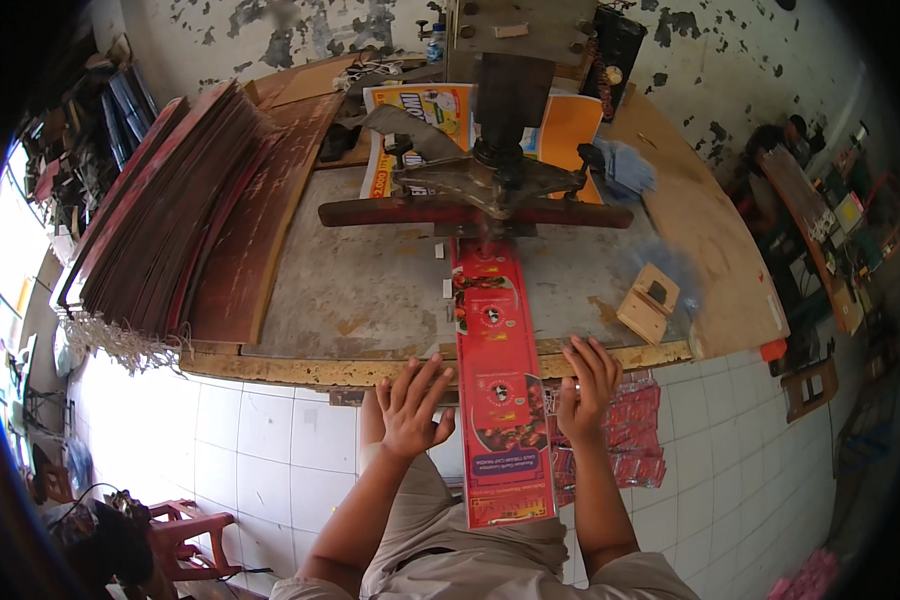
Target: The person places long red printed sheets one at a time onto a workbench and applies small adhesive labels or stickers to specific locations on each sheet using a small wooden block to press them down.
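Note:
A long red printed strip (500,350), seemingly a flat stack of packaging film or sheets, runs from beneath a press down over the worktable's front edge towards my lap. My left hand (415,408) rests on that edge to the left of the strip, fingers spread and holding nothing. On the other side, my right hand (590,385) lies at the edge with its fingers stretched out and its thumb close to the strip's border. The press's dark horizontal bar (390,211) crosses above the strip and hides its far end.
Long brown-red boards or sheets (170,220) lean at the left. A small wooden block piece (650,300) lies on the worktable (340,290) at right, near bluish plastic film (625,172). Red printed packets (635,430) sit below the edge, and a red stool (190,540) stands lower left.

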A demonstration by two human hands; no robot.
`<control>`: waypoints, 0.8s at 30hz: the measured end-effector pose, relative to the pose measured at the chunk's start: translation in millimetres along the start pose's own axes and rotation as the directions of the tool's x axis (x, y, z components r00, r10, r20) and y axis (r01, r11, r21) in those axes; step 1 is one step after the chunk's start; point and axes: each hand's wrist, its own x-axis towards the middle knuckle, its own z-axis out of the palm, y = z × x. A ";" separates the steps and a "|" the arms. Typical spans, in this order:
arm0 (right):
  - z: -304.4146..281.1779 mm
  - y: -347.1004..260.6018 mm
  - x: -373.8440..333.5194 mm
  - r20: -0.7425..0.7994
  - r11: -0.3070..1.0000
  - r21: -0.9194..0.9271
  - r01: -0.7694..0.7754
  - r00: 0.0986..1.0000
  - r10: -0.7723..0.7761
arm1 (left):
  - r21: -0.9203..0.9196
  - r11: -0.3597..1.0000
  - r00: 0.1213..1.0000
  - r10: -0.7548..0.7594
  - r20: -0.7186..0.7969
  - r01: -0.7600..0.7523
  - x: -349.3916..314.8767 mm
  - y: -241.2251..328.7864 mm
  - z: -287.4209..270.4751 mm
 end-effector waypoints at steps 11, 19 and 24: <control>-49.2 -53.9 -17.6 0.081 0.968 0.217 -0.122 0.991 0.107 | -0.055 0.998 0.999 -0.038 0.020 0.039 1.8 3.9 -5.9; -99.5 -85.7 -15.0 0.749 0.217 0.525 -0.823 0.568 0.342 | -0.229 0.965 0.992 -0.126 0.013 0.126 20.3 16.8 -27.6; -102.7 -97.3 -16.9 0.731 0.228 0.540 -0.810 0.586 0.350 | -0.373 0.925 0.997 -0.066 0.031 0.073 34.1 26.3 -51.1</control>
